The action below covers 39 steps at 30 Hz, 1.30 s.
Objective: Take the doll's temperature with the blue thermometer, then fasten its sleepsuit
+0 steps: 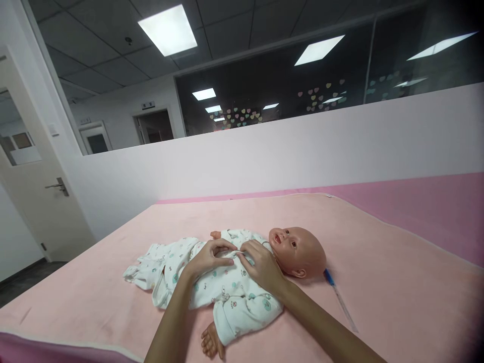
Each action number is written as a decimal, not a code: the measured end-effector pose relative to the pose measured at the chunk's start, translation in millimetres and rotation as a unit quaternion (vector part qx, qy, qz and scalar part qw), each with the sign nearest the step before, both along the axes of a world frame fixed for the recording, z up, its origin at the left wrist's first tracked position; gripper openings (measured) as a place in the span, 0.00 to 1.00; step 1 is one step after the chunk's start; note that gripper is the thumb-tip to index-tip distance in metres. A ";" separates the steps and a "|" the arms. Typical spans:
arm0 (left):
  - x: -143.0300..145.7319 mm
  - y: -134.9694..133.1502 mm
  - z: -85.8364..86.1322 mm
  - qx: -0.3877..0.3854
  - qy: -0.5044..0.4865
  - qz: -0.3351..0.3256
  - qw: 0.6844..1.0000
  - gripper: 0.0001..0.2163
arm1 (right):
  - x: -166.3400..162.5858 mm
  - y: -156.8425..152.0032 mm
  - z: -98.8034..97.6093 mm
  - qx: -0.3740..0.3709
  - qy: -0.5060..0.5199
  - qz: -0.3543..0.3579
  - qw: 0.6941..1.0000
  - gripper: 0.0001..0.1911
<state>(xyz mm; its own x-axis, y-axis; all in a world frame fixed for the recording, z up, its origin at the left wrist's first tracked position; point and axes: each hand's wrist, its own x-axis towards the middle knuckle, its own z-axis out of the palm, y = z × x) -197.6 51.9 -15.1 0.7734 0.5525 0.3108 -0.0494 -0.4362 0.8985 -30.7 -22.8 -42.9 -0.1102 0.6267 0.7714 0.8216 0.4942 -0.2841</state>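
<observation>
A baby doll (302, 252) lies on its back, its head to the right. It wears a white baby shirt (230, 290) with green and dark prints, and matching trousers (145, 264) cover its legs. Over the doll's chest, my left hand (212, 258) pinches the front edge of the shirt between thumb and fingers. My right hand (262, 267) comes from the other side and grips the same edge, its fingertips almost touching those of the left. Whatever fastening lies under the fingertips is too small to make out.
A thin clear stick with a blue end (340, 301) lies beside the doll's head. The pink padded sheet (397, 282) spreads beneath everything. Behind it stands a low white wall (302, 156) with dark glass above, and a door (41, 191) is at the left.
</observation>
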 end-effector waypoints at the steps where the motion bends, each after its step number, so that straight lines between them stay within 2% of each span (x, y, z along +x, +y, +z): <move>1: 0.6 0.2 -0.8 0.006 -0.004 0.003 1.000 0.16 | 0.0 0.3 -0.3 0.000 0.000 0.000 1.000 0.05; 6: 3.6 1.4 -4.7 0.057 -0.018 0.043 0.997 0.11 | -0.6 1.3 -0.5 0.003 0.003 -0.001 1.000 0.05; 10: 3.7 0.4 -2.7 0.068 -0.011 0.067 0.995 0.08 | -0.5 1.1 0.4 0.008 0.000 -0.004 1.000 0.05; 15: 3.2 -1.5 0.9 0.067 0.010 0.086 0.994 0.12 | -0.4 0.8 0.9 0.009 0.000 -0.010 1.000 0.05; 20: 3.5 1.7 -3.8 0.066 0.029 0.076 0.995 0.09 | -1.3 0.9 -0.1 0.007 0.004 -0.017 1.000 0.04; 27: -0.7 4.5 -5.2 0.126 0.076 0.072 0.987 0.09 | -1.3 1.6 -0.6 0.013 0.006 -0.031 0.999 0.04; 32: -4.7 5.9 -5.3 0.129 0.093 0.042 0.986 0.12 | -1.5 1.7 -0.3 0.012 0.000 -0.036 0.999 0.03; 39: -0.1 5.3 -9.3 0.154 0.070 0.108 0.980 0.07 | -1.7 2.2 -0.9 0.020 0.006 -0.036 0.999 0.04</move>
